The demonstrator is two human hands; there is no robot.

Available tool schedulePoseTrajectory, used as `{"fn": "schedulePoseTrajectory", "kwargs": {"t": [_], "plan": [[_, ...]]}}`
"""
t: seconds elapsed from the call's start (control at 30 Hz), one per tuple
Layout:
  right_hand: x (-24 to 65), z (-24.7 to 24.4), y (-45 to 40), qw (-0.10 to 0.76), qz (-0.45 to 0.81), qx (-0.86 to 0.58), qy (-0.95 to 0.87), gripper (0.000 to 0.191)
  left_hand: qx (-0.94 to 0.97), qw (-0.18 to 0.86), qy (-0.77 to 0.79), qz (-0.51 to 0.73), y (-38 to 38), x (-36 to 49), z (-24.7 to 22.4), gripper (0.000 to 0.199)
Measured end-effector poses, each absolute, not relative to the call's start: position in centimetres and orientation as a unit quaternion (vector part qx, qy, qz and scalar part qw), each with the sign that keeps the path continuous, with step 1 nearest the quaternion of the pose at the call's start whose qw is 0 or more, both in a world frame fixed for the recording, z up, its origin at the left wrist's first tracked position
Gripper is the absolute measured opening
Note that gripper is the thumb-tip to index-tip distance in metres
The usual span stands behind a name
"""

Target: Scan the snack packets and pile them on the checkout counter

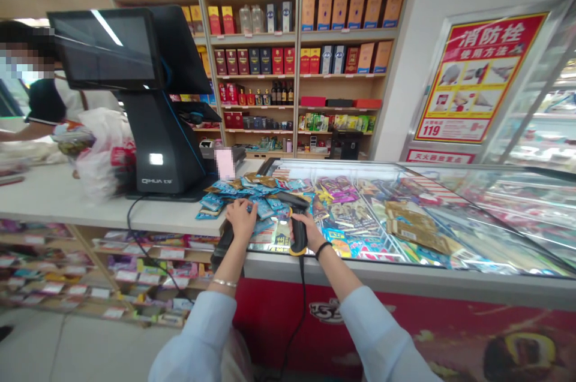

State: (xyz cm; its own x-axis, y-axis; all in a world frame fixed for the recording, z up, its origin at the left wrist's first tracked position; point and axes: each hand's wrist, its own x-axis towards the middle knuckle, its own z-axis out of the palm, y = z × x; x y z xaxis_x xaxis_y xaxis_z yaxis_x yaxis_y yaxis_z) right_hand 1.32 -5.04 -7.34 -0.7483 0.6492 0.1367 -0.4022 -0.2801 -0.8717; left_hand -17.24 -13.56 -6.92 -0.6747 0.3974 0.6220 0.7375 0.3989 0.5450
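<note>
My right hand [307, 232] is wrapped round a black and yellow barcode scanner [297, 232], its head pointing up and to the left and its cord hanging down. At the counter's end, my left hand [242, 218] rests on a heap of small blue snack packets [265, 191]. Its fingers curl down onto a blue packet, partly hidden by the hand. Some packets in the heap are gold-brown. The heap spreads from the counter onto the glass top of a chest freezer [360, 262].
On the white counter [90, 211] stand a black checkout terminal [155, 130] and a white plastic bag [101, 154]. Several brown packets [414, 229] lie on the freezer glass to the right. Behind are shelves of boxes [252, 61]. Another person [45, 100] is at the far left.
</note>
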Motion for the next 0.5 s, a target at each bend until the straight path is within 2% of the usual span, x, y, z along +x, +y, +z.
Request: {"fn": "schedulePoseTrajectory", "kwargs": {"t": [0.17,0.5], "plan": [[1.9,-6.9,-5.3,0.362,0.791,-0.075,-0.488,0.025,-0.394,0.226,-0.706,-0.543,-13.8,-17.3,-6.7,0.028],[2.5,-6.5,-6.0,0.320,0.771,-0.048,-0.549,0.027,-0.251,0.183,-0.721,-0.619,-14.9,-16.5,-5.9,0.029]]}}
